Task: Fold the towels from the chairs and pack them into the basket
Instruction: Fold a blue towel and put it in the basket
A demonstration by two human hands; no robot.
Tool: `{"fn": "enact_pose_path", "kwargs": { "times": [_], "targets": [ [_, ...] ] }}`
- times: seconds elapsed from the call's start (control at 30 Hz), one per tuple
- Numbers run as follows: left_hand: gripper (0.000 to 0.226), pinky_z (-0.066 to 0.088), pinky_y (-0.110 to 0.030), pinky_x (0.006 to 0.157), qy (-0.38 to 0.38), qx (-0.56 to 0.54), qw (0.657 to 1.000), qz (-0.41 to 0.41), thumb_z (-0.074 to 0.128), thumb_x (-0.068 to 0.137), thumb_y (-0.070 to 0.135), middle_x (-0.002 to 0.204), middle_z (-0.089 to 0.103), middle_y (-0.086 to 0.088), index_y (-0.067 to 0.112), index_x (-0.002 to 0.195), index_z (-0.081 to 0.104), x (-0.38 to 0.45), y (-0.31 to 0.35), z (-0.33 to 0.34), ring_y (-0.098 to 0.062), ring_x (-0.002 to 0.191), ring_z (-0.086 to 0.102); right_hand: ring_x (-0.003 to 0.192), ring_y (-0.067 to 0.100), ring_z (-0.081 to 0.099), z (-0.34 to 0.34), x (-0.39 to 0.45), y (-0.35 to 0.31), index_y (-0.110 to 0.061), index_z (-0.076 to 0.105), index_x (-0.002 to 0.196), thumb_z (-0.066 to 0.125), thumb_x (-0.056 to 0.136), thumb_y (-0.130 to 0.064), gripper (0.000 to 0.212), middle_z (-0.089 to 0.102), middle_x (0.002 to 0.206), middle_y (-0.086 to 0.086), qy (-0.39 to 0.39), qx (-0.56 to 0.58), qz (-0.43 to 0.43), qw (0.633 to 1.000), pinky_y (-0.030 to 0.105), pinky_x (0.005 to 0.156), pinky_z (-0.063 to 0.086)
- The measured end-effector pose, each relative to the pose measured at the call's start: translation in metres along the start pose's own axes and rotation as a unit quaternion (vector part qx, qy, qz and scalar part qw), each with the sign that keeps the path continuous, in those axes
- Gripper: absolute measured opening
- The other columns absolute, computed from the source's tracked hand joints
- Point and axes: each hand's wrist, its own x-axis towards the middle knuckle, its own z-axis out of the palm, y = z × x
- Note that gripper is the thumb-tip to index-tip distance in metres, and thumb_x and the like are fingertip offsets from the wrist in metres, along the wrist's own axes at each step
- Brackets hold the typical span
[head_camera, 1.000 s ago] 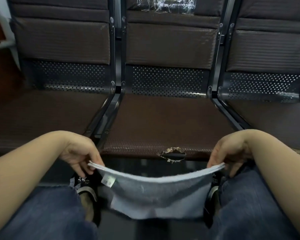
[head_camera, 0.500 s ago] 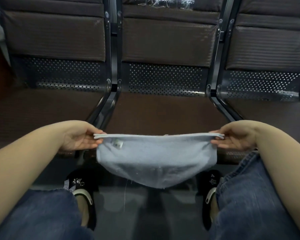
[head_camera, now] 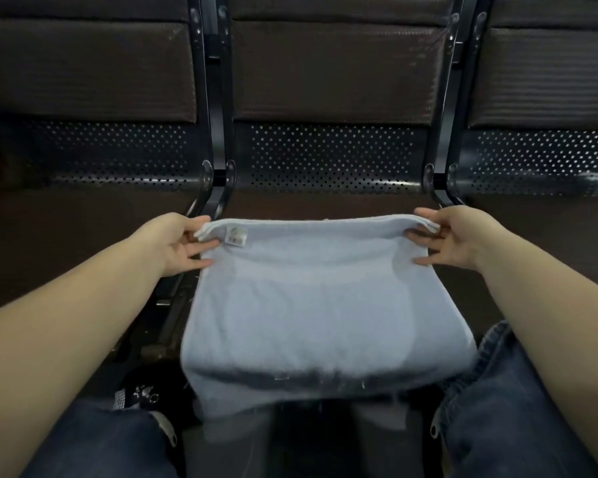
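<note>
Filling the nearest edge of the view, two knees in blue jeans (head_camera: 94, 443) frame a dark shoe (head_camera: 142, 398) with a pale decorated strap on the floor at lower left. Between the knees hangs the blurred near edge of a pale blue towel (head_camera: 311, 305), folded double and draped over the front lip of the middle seat (head_camera: 325, 201) of a dark brown bench. Most of the towel lies spread over that seat, its far hem running straight from one hand to the other. A small printed label (head_camera: 236, 235) sits on the towel just beside the far left corner.

Left hand (head_camera: 176, 244): the grip is closed on the far left corner, the layered hem pinched between thumb and fingers, with the lower fingers lying along the towel's left edge. Right hand (head_camera: 453, 241): the grip is likewise closed on the far right corner, the hem's layers held between thumb and fingers, with one finger lying on the cloth below. Both forearms reach in from the lower corners of the view.

Beyond the hands, black metal frame posts (head_camera: 218, 132) separate the middle seat from its neighbours on either side. Each seat has a perforated metal panel (head_camera: 328, 153) at the base of the back and a ribbed brown backrest pad (head_camera: 335, 67) above it.
</note>
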Motion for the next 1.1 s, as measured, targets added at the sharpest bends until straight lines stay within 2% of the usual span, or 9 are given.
{"fn": "enact_pose_path", "kwargs": {
  "times": [0.17,0.33,0.43,0.57,0.7,0.83,0.93,1.03,1.1],
  "targets": [
    [0.024,0.038,-0.052,0.102,0.014,-0.072,0.996,0.058,0.04,0.096,0.007,0.102,0.064,-0.004,0.016,0.109,0.058,0.026,0.013,0.008,-0.018,0.088,0.063,0.091,0.019,0.06,0.016,0.029,-0.009,-0.013,0.051,0.133,0.036,0.098,-0.008,0.039,0.06,0.1,0.005,0.001,0.024,-0.072,0.997,0.062,0.102,0.034],
    [0.029,0.032,-0.053,0.105,0.006,-0.115,0.986,0.116,0.041,0.096,0.009,0.106,0.064,-0.002,0.017,0.117,0.059,0.042,0.021,0.016,-0.017,0.1,0.064,0.098,0.018,0.058,0.03,0.053,-0.02,-0.014,0.052,0.133,0.039,0.095,-0.005,0.041,0.06,0.105,0.005,0.018,0.102,-0.112,0.988,0.058,0.102,0.036],
    [0.024,0.024,-0.053,0.109,-0.003,-0.11,0.983,0.145,0.042,0.095,0.01,0.108,0.065,0.001,0.021,0.101,0.062,0.044,0.028,0.019,-0.017,0.106,0.062,0.088,0.014,0.061,0.032,0.06,-0.026,-0.015,0.055,0.129,0.041,0.093,-0.006,0.039,0.059,0.096,0.003,0.025,0.159,-0.133,0.978,0.056,0.099,0.038],
    [0.025,0.013,-0.059,0.114,-0.002,-0.084,0.986,0.146,0.044,0.093,0.01,0.115,0.065,0.0,0.021,0.099,0.064,0.046,0.028,0.012,-0.018,0.109,0.061,0.085,0.013,0.062,0.027,0.058,-0.026,-0.014,0.056,0.128,0.042,0.093,-0.006,0.038,0.058,0.097,0.003,0.019,0.151,-0.149,0.977,0.054,0.098,0.04],
    [0.025,0.018,-0.058,0.112,-0.008,-0.055,0.987,0.15,0.043,0.093,0.009,0.114,0.066,-0.002,0.019,0.1,0.065,0.036,0.024,0.007,-0.019,0.107,0.063,0.086,0.014,0.062,0.018,0.045,-0.024,-0.014,0.06,0.116,0.042,0.093,-0.008,0.03,0.059,0.094,0.002,0.008,0.109,-0.155,0.982,0.052,0.095,0.041],
    [0.025,0.036,-0.047,0.105,0.0,0.02,0.984,0.176,0.044,0.092,0.009,0.105,0.067,-0.003,0.017,0.095,0.068,0.016,0.02,-0.004,-0.018,0.101,0.064,0.086,0.013,0.064,-0.001,0.02,-0.022,-0.017,0.063,0.091,0.042,0.092,-0.007,0.023,0.063,0.09,0.001,-0.014,0.007,-0.15,0.988,0.049,0.097,0.039],
    [0.025,0.049,-0.036,0.089,0.012,0.082,0.977,0.195,0.046,0.09,0.005,0.103,0.067,-0.006,0.015,0.088,0.07,0.0,0.015,-0.014,-0.018,0.097,0.063,0.084,0.014,0.064,-0.019,-0.006,-0.02,-0.016,0.063,0.086,0.041,0.091,-0.008,0.024,0.064,0.089,0.003,-0.036,-0.104,-0.128,0.986,0.045,0.095,0.037],
    [0.039,0.054,-0.031,0.072,0.002,0.137,0.97,0.2,0.048,0.087,0.0,0.09,0.068,-0.011,0.012,0.063,0.075,-0.014,0.009,-0.025,-0.021,0.085,0.065,0.083,0.017,0.064,-0.038,-0.031,-0.019,-0.015,0.066,0.085,0.045,0.09,-0.007,0.023,0.066,0.091,0.005,-0.063,-0.226,-0.075,0.969,0.042,0.09,0.041],
    [0.043,0.058,-0.026,0.062,-0.009,0.227,0.951,0.211,0.049,0.086,-0.003,0.083,0.068,-0.013,0.013,0.056,0.075,-0.025,0.003,-0.033,-0.02,0.077,0.064,0.08,0.016,0.064,-0.046,-0.046,-0.017,-0.013,0.068,0.088,0.047,0.09,-0.008,0.023,0.068,0.084,0.003,-0.077,-0.289,-0.027,0.954,0.04,0.086,0.043]
  ]
}}
